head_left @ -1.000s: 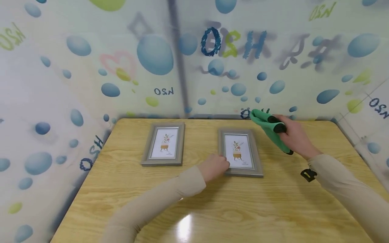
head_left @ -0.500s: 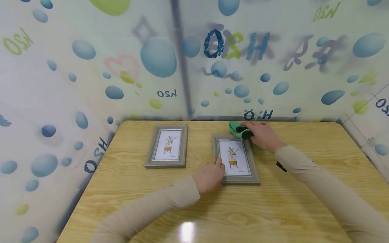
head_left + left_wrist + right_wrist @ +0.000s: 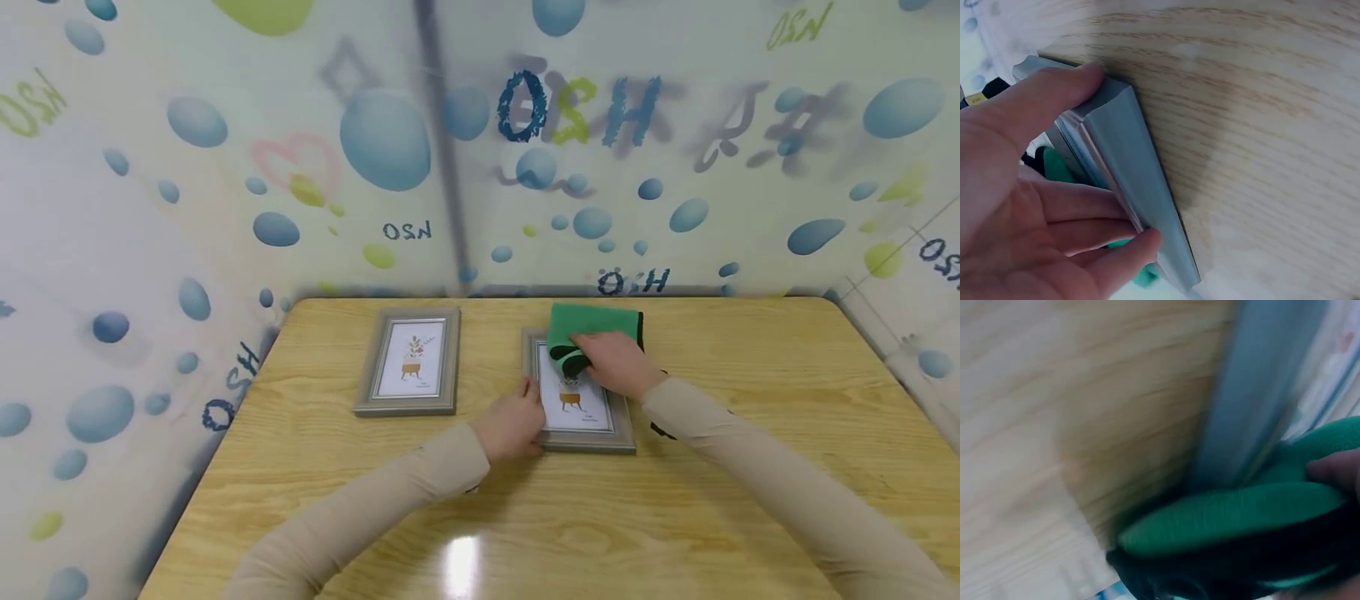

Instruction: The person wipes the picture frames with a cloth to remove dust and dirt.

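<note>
A grey picture frame (image 3: 587, 442) with a flowerpot print lies flat on the table right of centre. My left hand (image 3: 512, 423) holds its left side near the lower corner; in the left wrist view, the thumb and fingers of the left hand (image 3: 1054, 181) lie along the grey moulding (image 3: 1138, 162). My right hand (image 3: 619, 363) grips a folded green cloth (image 3: 596, 320) with black edging, which covers the upper part of the frame. In the right wrist view the cloth (image 3: 1229, 515) is against the frame's moulding (image 3: 1241, 394), somewhat blurred.
A second grey frame (image 3: 365, 379) with a similar print lies to the left on the wooden table (image 3: 600, 533). A patterned wall covering (image 3: 390, 275) rises directly behind the table and continues along both sides.
My right hand has brought the cloth left from beyond the frame's right side onto its upper part. The frame has shifted slightly left and nearer, with my left hand at its left side.
</note>
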Available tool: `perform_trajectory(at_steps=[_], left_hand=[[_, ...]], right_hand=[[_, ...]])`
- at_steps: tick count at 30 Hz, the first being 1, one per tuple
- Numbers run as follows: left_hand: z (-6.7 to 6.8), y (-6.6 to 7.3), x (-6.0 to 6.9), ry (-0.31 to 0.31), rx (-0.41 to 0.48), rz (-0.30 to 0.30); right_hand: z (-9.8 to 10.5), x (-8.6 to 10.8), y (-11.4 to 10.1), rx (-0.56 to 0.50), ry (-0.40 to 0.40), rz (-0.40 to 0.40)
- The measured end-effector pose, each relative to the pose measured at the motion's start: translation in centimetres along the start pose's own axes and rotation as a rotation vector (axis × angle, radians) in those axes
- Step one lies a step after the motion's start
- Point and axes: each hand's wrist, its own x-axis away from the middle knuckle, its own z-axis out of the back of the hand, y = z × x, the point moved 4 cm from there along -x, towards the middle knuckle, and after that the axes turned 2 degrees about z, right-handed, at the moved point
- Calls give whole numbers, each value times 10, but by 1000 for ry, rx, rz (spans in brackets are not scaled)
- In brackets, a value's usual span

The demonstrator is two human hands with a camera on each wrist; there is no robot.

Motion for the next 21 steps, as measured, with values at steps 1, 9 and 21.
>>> perform_trajectory(at_steps=[1, 9, 21], left_hand=[[0, 1, -1, 1, -12, -13], [0, 7, -6, -30, 20, -15], [2, 1, -14, -11, 37, -13]], right_hand=[[-1, -4, -4, -30, -8, 7], [-8, -25, -22, -257, -109, 91], [8, 5, 24, -94, -86, -73]])
